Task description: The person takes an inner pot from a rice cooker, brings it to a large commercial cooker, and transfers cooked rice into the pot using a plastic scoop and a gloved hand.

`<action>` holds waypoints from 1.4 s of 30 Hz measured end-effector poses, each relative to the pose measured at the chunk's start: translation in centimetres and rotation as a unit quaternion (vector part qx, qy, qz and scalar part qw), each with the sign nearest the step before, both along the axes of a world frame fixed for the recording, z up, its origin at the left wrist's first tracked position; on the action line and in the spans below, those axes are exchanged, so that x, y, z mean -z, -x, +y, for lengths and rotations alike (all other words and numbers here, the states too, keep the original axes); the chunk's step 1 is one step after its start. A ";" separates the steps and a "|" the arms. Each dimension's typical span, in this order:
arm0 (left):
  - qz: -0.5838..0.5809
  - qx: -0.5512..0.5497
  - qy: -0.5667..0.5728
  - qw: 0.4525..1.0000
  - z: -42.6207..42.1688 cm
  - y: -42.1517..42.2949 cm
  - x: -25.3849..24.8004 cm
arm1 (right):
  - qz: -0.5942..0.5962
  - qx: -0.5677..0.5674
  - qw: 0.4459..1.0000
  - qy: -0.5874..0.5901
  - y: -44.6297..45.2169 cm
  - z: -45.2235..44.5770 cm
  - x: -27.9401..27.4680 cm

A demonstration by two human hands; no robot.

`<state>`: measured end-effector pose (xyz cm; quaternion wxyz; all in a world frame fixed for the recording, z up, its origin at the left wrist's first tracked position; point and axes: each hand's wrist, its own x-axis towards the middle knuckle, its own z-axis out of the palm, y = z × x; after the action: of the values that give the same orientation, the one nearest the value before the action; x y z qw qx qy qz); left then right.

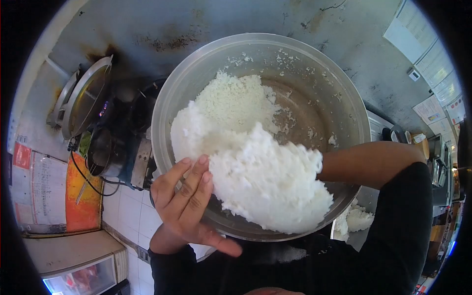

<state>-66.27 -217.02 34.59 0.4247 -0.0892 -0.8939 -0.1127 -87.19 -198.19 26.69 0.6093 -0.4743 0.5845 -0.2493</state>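
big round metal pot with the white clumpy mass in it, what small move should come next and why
Perhaps curl the bare left hand in around the white, clumpy mass: the fingers are extended at its near-left edge, and the mass lies close to the near rim of the round grey metal pot.

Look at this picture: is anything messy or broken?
Yes. The wall behind the big pot has dark and rusty-brown stains and a crack-like line near the top, so it looks worn. Loose white crumbs cling inside the pot, apart from the main heap.
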 end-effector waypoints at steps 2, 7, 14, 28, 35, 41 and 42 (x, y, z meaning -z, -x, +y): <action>-0.023 -0.033 0.045 0.998 0.6 -0.2 -0.2 | 0.001 0.000 1.000 -0.001 0.1 0.0 -0.1; -0.107 -0.109 0.080 0.985 2.5 -0.4 -1.5 | 0.002 0.008 1.000 0.005 0.3 0.4 -0.3; -0.169 -0.044 0.083 0.981 3.7 1.0 -3.2 | 0.003 0.020 1.000 0.009 0.7 1.4 -0.9; -0.111 0.023 0.122 0.986 3.7 5.2 -11.0 | 0.117 0.150 0.965 0.180 2.4 2.4 -11.0; -0.032 0.136 0.259 0.956 8.0 8.6 -16.8 | 0.215 0.286 0.882 0.306 2.0 11.4 -19.7; -0.072 0.244 0.133 0.958 19.7 11.9 -13.8 | 0.196 0.429 0.847 0.243 -0.4 26.0 -16.0; -0.081 0.260 0.127 0.954 22.1 12.4 -12.5 | 0.189 0.444 0.848 0.220 -0.8 28.6 -14.3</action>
<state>-78.64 -194.95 47.07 0.2921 -0.3620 -0.8782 -0.1116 -86.39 -169.56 40.95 0.1908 -0.3238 0.7662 -0.5212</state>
